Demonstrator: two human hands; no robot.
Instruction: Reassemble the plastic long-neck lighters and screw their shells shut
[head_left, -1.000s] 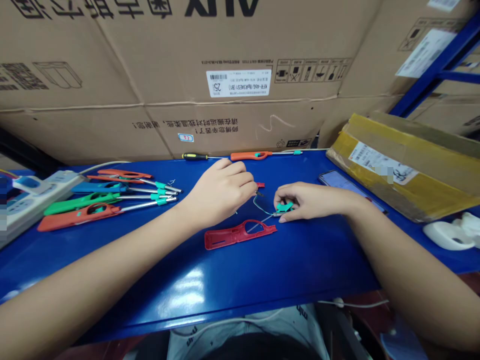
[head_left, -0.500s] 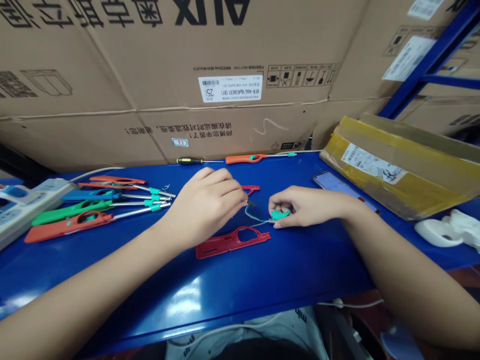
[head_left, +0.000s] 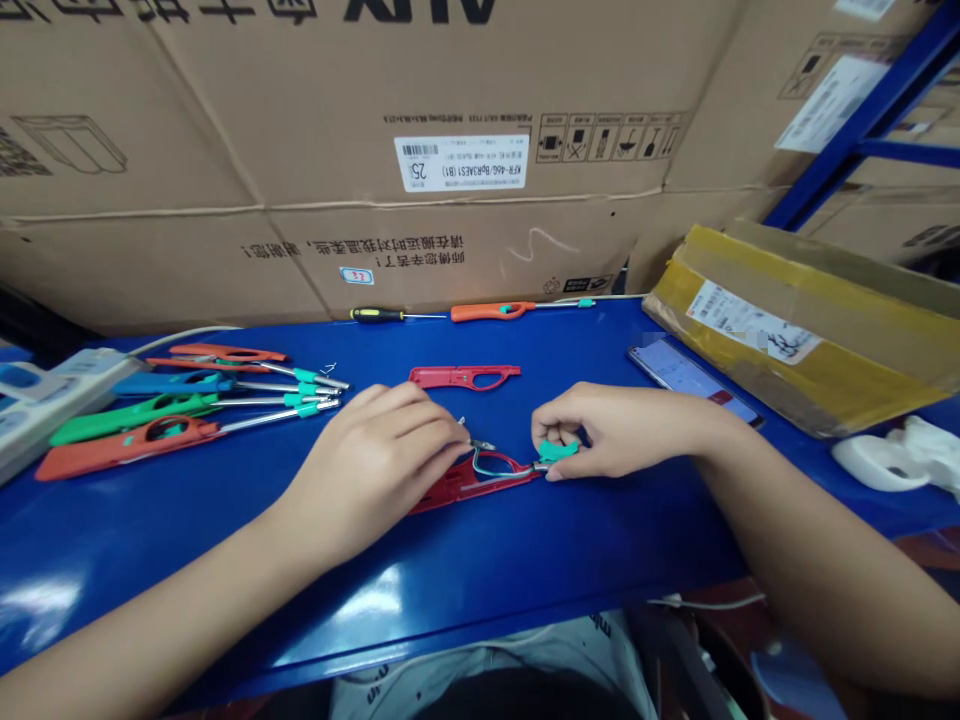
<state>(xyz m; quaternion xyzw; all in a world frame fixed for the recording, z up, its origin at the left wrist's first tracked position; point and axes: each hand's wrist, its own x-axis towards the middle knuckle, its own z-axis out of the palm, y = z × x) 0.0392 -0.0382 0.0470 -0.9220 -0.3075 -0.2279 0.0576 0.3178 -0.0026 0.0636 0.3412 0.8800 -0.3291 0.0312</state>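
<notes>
A red lighter shell half (head_left: 450,492) lies on the blue tabletop, partly hidden under my left hand (head_left: 397,455). The fingers of that hand are closed on the lighter's wired inner part (head_left: 482,445), most of which they cover. A thin pale wire (head_left: 491,472) runs from it across the trigger opening to my right hand (head_left: 581,430). There, finger and thumb pinch a green plastic piece (head_left: 559,451) with a small metal end (head_left: 540,467) beside the shell's tip. The other red shell half (head_left: 465,377) lies farther back, apart from both hands.
Assembled long lighters (head_left: 172,405) lie at left beside a white power strip (head_left: 75,405). Along the back are a screwdriver (head_left: 379,315) and an orange lighter (head_left: 491,311). A phone (head_left: 690,380), a taped carton (head_left: 795,330) and a white object (head_left: 877,463) occupy the right.
Both hands have come slightly nearer, bringing the wired part over the near red shell half. My left hand has shifted left and uncovered the far shell half.
</notes>
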